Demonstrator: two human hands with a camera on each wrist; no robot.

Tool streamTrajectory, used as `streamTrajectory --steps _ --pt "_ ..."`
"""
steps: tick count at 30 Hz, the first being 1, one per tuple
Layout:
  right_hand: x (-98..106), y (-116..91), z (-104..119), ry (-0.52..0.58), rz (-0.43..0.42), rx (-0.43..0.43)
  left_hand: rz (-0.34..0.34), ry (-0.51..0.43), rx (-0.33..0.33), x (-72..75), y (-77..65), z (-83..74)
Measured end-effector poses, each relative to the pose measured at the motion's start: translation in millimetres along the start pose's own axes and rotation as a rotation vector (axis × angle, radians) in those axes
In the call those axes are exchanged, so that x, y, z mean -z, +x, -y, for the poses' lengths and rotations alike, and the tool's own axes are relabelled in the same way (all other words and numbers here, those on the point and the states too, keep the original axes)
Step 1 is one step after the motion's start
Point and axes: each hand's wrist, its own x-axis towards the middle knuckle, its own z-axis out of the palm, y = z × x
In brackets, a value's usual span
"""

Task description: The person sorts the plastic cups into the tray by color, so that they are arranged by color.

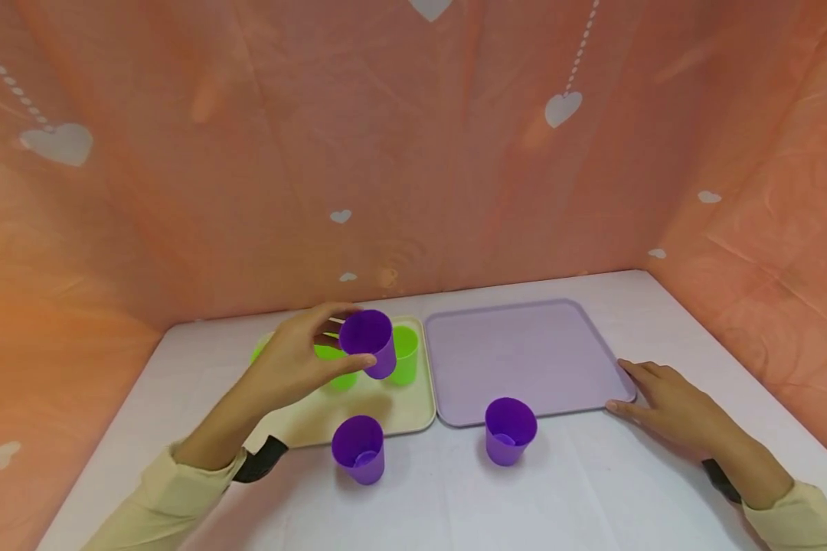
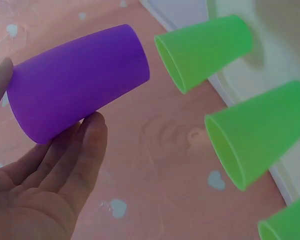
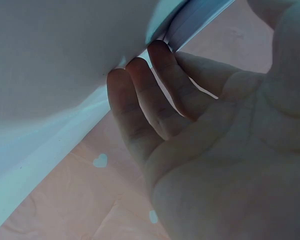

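Note:
My left hand (image 1: 299,360) holds a purple cup (image 1: 384,360) by its rim, thumb on the near side and fingers on the far side, above the cream tray (image 1: 410,413). Several green cups (image 1: 405,360) stand on that tray, partly hidden behind the hand and the raised cup. In the left wrist view, the purple cup (image 2: 80,82) is clear of the green cups (image 2: 260,132). My right hand (image 1: 671,402) rests at the near right corner of the lilac tray (image 1: 524,360), fingers by its side edge and thumb by its front edge.
Two more purple cups stand upright on the white table: one (image 1: 361,451) before the cream tray, another (image 1: 510,436) at the lilac tray's front edge. Both trays lie side by side. An orange cloth (image 1: 413,153) with white hearts rises behind the table.

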Motion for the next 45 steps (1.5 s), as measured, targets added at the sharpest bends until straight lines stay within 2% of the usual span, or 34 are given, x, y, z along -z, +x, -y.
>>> streamTrajectory --steps 7,16,22,28,35,45 --pt "0 -1 -1 -0.010 0.000 -0.004 0.045 -0.041 0.010 -11.0 23.8 -11.8" --pt "0 0 1 -0.005 -0.016 0.009 0.058 -0.022 -0.006 -22.4 51.7 -21.2" --pt "-1 -2 -1 -0.008 0.000 -0.003 0.144 -0.007 0.005 -40.8 73.2 -23.6" --pt "0 -4 -5 -0.001 -0.011 -0.002 0.189 0.037 -0.028 -61.3 93.6 -27.7" --pt "1 -7 -8 0.001 -0.023 -0.001 0.246 0.059 -0.015 -82.4 105.0 -27.8" --pt "1 -5 -6 -0.008 -0.021 0.004 0.290 0.112 -0.012 -100.9 112.9 -8.3"
